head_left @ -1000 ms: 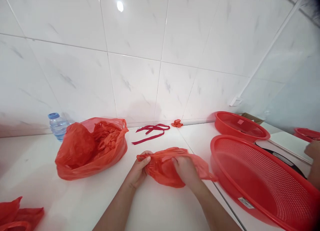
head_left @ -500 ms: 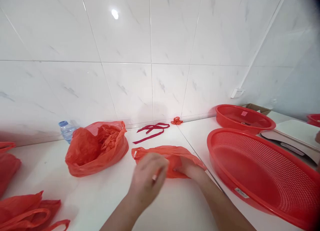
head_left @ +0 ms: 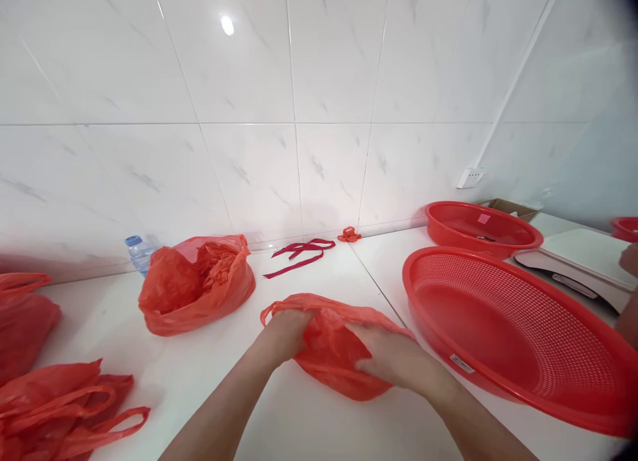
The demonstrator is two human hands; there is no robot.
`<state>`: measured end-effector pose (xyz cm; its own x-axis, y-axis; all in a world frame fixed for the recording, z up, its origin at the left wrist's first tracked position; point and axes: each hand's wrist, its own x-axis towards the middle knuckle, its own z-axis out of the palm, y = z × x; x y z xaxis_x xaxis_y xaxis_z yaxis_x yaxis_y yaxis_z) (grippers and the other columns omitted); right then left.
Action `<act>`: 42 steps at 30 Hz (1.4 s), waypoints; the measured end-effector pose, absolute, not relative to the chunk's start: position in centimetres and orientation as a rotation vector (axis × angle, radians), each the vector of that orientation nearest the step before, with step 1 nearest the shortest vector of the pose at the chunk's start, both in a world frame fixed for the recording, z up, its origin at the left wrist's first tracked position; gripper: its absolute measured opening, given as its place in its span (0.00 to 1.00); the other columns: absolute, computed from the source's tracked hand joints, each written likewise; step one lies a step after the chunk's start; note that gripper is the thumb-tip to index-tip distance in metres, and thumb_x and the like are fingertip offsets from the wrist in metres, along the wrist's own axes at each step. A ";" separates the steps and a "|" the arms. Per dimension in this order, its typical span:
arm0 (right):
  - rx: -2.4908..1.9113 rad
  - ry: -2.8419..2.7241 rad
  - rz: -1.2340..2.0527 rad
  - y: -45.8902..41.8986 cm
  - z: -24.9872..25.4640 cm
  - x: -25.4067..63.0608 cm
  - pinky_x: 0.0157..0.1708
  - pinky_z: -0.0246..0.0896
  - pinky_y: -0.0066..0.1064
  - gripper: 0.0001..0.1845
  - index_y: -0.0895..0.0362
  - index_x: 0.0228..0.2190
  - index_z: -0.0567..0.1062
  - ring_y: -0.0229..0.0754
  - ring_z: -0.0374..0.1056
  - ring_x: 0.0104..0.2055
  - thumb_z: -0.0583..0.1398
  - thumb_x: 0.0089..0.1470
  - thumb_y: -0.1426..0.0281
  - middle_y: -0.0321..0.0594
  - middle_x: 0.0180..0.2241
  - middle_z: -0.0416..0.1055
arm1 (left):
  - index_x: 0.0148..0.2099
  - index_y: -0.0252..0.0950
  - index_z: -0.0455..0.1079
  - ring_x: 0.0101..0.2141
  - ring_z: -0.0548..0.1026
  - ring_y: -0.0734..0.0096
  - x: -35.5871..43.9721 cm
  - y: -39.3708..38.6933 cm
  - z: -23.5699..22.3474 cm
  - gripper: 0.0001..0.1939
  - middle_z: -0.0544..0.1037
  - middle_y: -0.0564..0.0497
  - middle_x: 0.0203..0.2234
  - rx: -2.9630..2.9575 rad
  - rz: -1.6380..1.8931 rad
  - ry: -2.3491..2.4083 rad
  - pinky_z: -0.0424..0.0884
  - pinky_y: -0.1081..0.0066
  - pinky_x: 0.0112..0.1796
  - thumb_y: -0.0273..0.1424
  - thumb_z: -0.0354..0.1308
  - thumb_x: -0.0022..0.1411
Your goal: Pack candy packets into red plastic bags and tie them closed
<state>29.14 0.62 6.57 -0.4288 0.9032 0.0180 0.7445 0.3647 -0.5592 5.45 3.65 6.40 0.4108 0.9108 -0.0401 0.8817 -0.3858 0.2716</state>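
Note:
A thin red plastic bag lies on the white table in front of me, its mouth spread open towards me. My left hand reaches into the left side of the mouth, and its fingers are hidden by the plastic. At the right side, my right hand is in the mouth too, fingers stretched and thumb apart, touching the inside of the bag. Beyond the bag lie dark red ribbon strips and a small crumpled orange-red piece.
Another red bag, stuffed with crumpled plastic, stands before a water bottle. More red bags lie at left. On the right are a large red basket, a red basin, a scale and another person's hand.
My left hand has moved down from above the bag into its mouth. The bag's mouth has opened wider and its front edge has come nearer to me.

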 end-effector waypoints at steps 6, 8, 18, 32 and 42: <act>-1.337 -2.270 0.867 3.4 7.6 28.3 0.47 0.58 0.38 0.29 0.43 0.55 0.61 0.49 0.58 0.56 0.57 0.50 0.59 0.35 0.57 0.60 | 0.58 0.45 0.61 0.41 0.74 0.52 5.4 2.9 5.4 0.39 0.72 0.44 0.48 2.475 0.042 1.514 0.69 0.66 0.32 0.20 0.55 0.40; -1.393 -2.131 0.928 6.0 5.6 28.7 0.48 0.57 0.39 0.35 0.48 0.56 0.62 0.51 0.58 0.55 0.61 0.46 0.58 0.41 0.57 0.59 | 0.58 0.46 0.61 0.47 0.71 0.50 4.8 2.5 5.1 0.40 0.69 0.45 0.53 2.438 0.060 1.475 0.70 0.63 0.37 0.19 0.54 0.41; -1.288 -1.825 1.027 11.3 -0.9 30.2 0.44 0.61 0.35 0.17 0.56 0.38 0.74 0.45 0.68 0.44 0.54 0.53 0.58 0.41 0.41 0.72 | 0.56 0.42 0.64 0.47 0.71 0.59 3.0 2.1 3.4 0.31 0.71 0.48 0.50 2.448 0.438 1.498 0.70 0.63 0.42 0.18 0.52 0.48; -1.879 -2.006 0.483 10.9 -0.1 25.9 0.36 0.58 0.32 0.25 0.54 0.44 0.68 0.46 0.66 0.44 0.60 0.45 0.56 0.43 0.44 0.68 | 0.27 0.37 0.66 0.22 0.67 0.70 7.6 -2.1 1.2 0.11 0.70 0.53 0.22 2.636 0.246 1.314 0.59 0.71 0.22 0.20 0.48 0.56; -1.808 -2.037 0.224 9.5 0.3 24.9 0.37 0.58 0.34 0.24 0.56 0.52 0.62 0.48 0.63 0.45 0.54 0.54 0.61 0.47 0.46 0.65 | 0.44 0.40 0.69 0.58 0.54 0.49 6.1 -0.5 4.0 0.14 0.62 0.44 0.57 2.531 0.746 1.785 0.55 0.49 0.53 0.23 0.47 0.59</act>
<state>24.91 9.46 0.31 -0.0785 0.9781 0.1925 0.9131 0.1481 -0.3800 6.13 -0.49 3.97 0.2628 0.8795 0.3967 0.9003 -0.3715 0.2271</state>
